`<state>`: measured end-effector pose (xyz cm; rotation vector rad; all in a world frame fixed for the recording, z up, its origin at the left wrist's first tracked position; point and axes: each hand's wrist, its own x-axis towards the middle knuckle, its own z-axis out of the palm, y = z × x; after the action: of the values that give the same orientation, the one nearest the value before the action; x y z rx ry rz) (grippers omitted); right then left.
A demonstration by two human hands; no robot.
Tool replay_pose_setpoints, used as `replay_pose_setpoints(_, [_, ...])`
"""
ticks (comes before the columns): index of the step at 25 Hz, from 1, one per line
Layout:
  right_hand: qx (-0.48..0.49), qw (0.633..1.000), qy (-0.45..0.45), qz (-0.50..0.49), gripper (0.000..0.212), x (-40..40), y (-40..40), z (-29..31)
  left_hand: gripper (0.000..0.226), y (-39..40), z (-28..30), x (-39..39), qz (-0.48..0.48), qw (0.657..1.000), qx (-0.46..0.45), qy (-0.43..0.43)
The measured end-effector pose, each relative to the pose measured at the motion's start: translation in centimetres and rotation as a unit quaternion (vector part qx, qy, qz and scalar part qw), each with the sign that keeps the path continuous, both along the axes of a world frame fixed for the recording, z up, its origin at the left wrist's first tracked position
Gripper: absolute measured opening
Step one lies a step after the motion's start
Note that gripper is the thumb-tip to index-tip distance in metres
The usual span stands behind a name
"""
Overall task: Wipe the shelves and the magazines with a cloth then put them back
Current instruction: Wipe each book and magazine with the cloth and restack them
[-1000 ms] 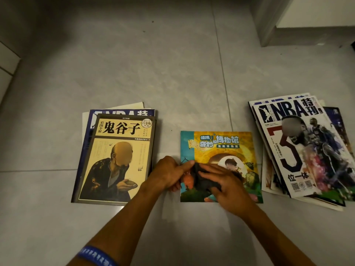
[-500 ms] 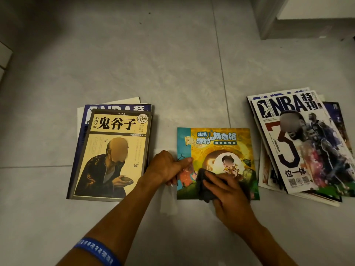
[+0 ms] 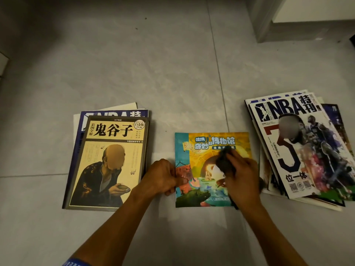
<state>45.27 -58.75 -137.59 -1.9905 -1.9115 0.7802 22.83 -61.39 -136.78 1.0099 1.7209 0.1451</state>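
Note:
A colourful children's magazine point(image 3: 201, 150) lies flat on the grey tiled floor point(image 3: 153, 73) in front of me. My left hand point(image 3: 163, 176) pinches its left edge, thumb on the cover. My right hand point(image 3: 241, 175) holds a dark cloth point(image 3: 224, 163) pressed on the right half of the cover. To the left lies a stack topped by a beige book with a seated figure point(image 3: 109, 160). To the right sits a fanned pile of NBA magazines point(image 3: 299, 148).
A white cabinet or shelf base with a grey plinth point(image 3: 299, 20) stands at the top right. A tile joint runs up the floor past the magazine. A wall edge shows at the far left point(image 3: 2, 62).
My right hand has slid the cloth from the magazine's lower middle up and to the right across the cover. My left hand keeps its hold on the left edge.

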Motion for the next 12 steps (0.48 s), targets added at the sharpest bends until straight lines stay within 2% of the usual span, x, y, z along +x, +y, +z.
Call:
replay_pose_setpoints(1, [0.02, 0.999, -0.029, 0.021, 0.059, -3.2, 1.0, 0.2, 0.025, -0.1, 0.1, -0.1, -0.003, 1.0, -0.003, -0.004])
replay_pose_setpoints(3, [0.057, 0.988, -0.032, 0.141, 0.066, -8.9, 1.3, 0.2, 0.023, -0.3, 0.2, 0.0, 0.007, 1.0, 0.0, -0.01])
replay_pose_setpoints(5, [0.058, 0.96, -0.022, 0.273, 0.069, -9.9, 1.5, 0.1, 0.021, -0.6, 0.0, 0.1, 0.02, 1.0, 0.009, -0.015])
replay_pose_setpoints(6, [0.071, 0.955, -0.019, 0.286, 0.067, -8.2, 2.4, 0.0, 0.023, -0.8, 0.0, 0.0, 0.029, 0.999, 0.012, -0.018])
replay_pose_setpoints(10, [0.083, 0.991, -0.049, 0.095, 0.054, 2.0, 6.9, -1.3, 0.024, -0.6, -0.2, 0.1, 0.059, 0.998, 0.017, -0.032])
replay_pose_setpoints(12, [0.084, 0.99, -0.08, 0.083, 0.056, 2.5, 6.9, -1.8, 0.019, -0.7, -0.1, 0.1, 0.056, 0.998, 0.023, -0.028])
